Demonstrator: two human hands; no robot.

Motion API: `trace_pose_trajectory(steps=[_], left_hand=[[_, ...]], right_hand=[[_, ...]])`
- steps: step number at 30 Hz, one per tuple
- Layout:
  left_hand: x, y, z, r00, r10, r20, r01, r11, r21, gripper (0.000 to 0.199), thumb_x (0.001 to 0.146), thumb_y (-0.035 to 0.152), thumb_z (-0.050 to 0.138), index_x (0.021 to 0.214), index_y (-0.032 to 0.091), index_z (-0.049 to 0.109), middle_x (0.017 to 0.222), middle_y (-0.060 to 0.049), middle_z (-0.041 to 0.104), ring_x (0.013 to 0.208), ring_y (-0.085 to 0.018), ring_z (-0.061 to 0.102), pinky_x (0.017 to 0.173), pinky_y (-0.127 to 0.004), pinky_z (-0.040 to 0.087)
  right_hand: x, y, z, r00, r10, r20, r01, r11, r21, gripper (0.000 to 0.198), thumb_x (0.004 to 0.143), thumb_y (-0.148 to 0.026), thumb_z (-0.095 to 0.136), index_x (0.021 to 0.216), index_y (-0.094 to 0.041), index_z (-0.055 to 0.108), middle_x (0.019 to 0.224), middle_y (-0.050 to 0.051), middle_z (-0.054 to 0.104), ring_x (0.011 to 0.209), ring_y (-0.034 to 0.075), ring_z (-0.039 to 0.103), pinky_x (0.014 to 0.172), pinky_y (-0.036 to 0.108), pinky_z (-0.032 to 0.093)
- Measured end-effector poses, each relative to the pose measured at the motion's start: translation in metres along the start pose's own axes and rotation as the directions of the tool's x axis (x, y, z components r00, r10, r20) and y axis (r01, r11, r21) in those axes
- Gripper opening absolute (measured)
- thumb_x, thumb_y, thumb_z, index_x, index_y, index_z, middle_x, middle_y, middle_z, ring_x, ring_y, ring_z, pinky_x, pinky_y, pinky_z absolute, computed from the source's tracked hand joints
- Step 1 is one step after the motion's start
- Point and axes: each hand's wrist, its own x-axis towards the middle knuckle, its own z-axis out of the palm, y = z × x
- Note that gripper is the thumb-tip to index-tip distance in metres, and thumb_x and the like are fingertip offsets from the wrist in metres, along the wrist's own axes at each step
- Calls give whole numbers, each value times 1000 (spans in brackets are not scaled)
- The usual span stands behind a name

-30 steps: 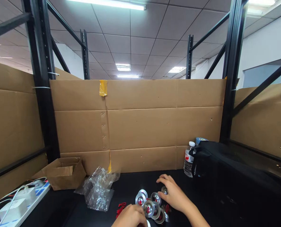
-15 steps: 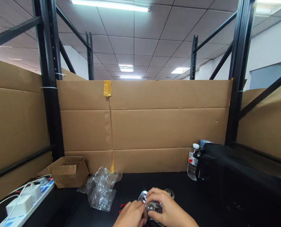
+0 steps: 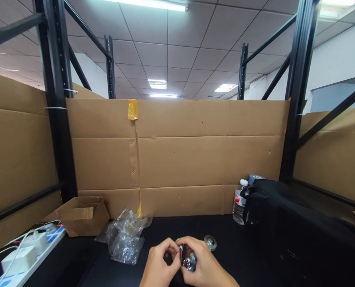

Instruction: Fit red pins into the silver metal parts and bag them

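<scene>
1. Cardboard walls (image 3: 177, 159) close in your black bench (image 3: 225, 235) under black shelf posts and ceiling lights.
2. Your left hand (image 3: 158, 267) and right hand (image 3: 206, 267) meet low in the middle of the view, fingers curled in and pinched on one small shiny metal disc (image 3: 187, 259) with a red centre; both hands are closed on it.
3. That disc sits right between your fingertips, lifted just off the bench and tilted toward you.
4. By the look of it, you are mid-handling this piece; a second disc (image 3: 210, 242) lies untouched on the bench just beyond your right hand.
5. Further out, a crumpled plastic bag (image 3: 125, 239) lies to your left, then a small cardboard box (image 3: 80, 215) and a power strip (image 3: 22, 259).
6. On the right, a water bottle (image 3: 239, 202) stands beside a black bag (image 3: 285, 223).
</scene>
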Motion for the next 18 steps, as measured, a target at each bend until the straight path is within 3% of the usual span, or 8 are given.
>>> trace_pose_trajectory(steps=[4,6,8,10,12,14,16,18], left_hand=[[6,-10,-23,999,-13,-47,28,940,339,12,78,17,57,76,21,68,78,-3,71,80,-21,67,76,-28,47],[10,-19,-38,999,-54,-5,51,893,448,17,77,15,57,80,22,72,81,-3,73,84,-22,68,79,-30,46],[13,-25,-51,990,-111,84,57,875,481,19,77,14,57,82,22,73,83,-3,75,84,-21,68,75,-27,44],[13,-29,-60,982,-133,135,41,843,536,20,78,14,56,83,23,73,81,-2,74,79,-19,68,70,-26,41],[12,-29,-62,976,-144,163,20,807,590,17,78,15,58,81,23,72,80,-2,74,77,-20,67,70,-28,39],[10,-29,-59,961,-154,230,-20,790,613,13,77,16,60,80,23,72,79,-2,73,79,-21,66,72,-30,40],[8,-27,-53,961,-108,254,-73,788,612,10,79,18,61,78,22,71,81,-3,72,85,-23,64,79,-32,40],[6,-25,-45,968,-17,251,-135,808,573,14,85,21,58,89,23,71,93,-4,72,95,-23,61,86,-33,40]], right_hand=[[3,14,-24,999,35,5,-34,995,-96,60,63,-14,65,122,-26,67,130,9,65,119,27,62,102,35,48],[5,35,-44,994,106,-31,-109,979,-170,68,64,-11,61,132,-22,64,136,12,57,120,25,61,103,34,47],[4,61,-65,971,227,-80,-240,936,-259,70,69,-8,58,138,-17,59,122,11,60,108,20,65,101,31,48],[0,83,-81,951,302,-72,-307,888,-343,69,70,-8,61,139,-11,58,116,13,64,112,24,64,105,35,45],[-5,98,-91,942,328,-71,-330,869,-369,69,72,-7,64,140,-11,56,125,16,65,120,27,61,109,39,42],[-8,103,-95,935,352,-36,-344,881,-324,68,73,-8,66,140,-16,55,122,13,70,113,25,66,104,39,46],[-8,101,-93,941,337,36,-311,900,-305,57,74,-12,71,130,-17,63,117,11,73,106,25,69,99,37,49],[-6,97,-90,945,319,69,-283,906,-315,50,75,-17,74,125,-17,67,116,10,75,105,25,70,98,36,49]])
